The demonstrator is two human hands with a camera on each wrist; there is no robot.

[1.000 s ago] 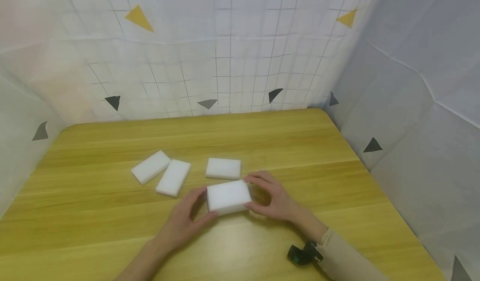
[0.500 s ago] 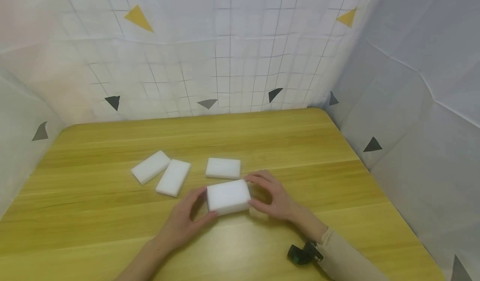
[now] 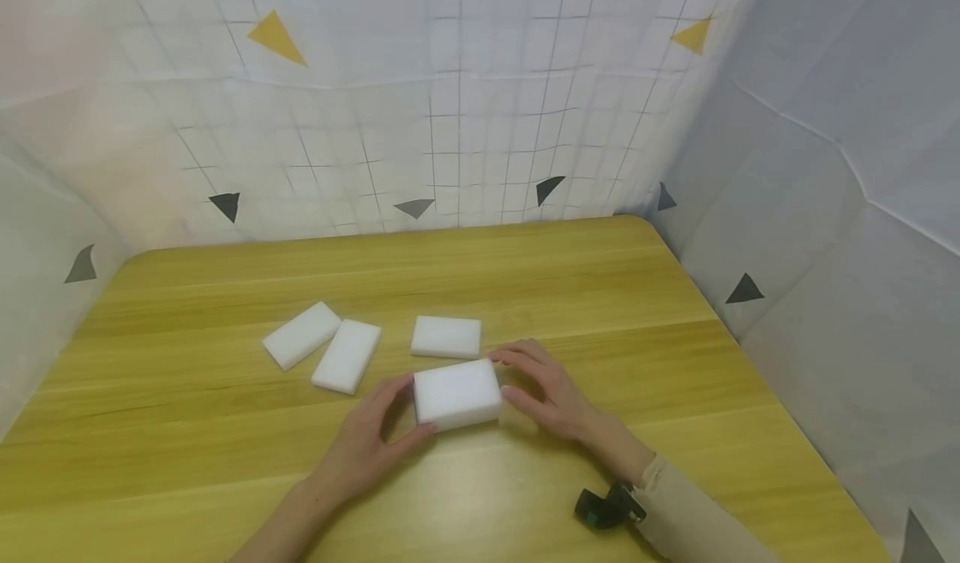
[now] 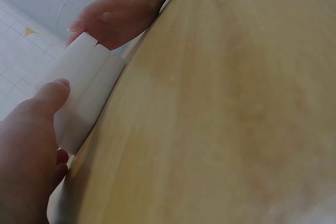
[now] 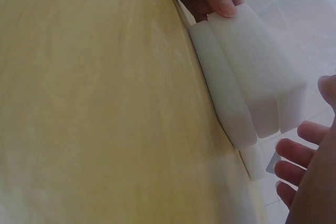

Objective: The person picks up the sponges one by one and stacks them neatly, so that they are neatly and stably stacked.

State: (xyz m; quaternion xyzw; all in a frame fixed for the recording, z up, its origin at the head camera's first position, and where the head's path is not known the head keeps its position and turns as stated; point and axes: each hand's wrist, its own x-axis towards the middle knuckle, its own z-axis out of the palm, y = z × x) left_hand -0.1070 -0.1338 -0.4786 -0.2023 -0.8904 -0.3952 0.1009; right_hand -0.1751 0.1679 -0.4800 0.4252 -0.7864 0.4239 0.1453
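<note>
A stack of white sponge-like blocks (image 3: 456, 394) sits on the wooden table, its layers showing one above another in the right wrist view. My left hand (image 3: 363, 442) grips the stack's left end, the thumb (image 4: 59, 90) lying against its near side. At the right end, my right hand (image 3: 551, 400) has its fingers loosely bent and spread around the corner. In the right wrist view these fingers (image 5: 294, 153) stand apart from the blocks, with the thumb clear of them too.
Behind the stack lies one loose white block (image 3: 446, 338). Two more, a tilted block (image 3: 302, 335) and an upright-lying block (image 3: 347, 356), nearly touch farther left. A black device (image 3: 609, 509) sits at the right cuff. Patterned cloth (image 3: 487, 129) closes off the table's back and sides.
My right thumb has come off the near right corner of the stack and moved back toward the fingers. The left hand and the blocks stay where they were.
</note>
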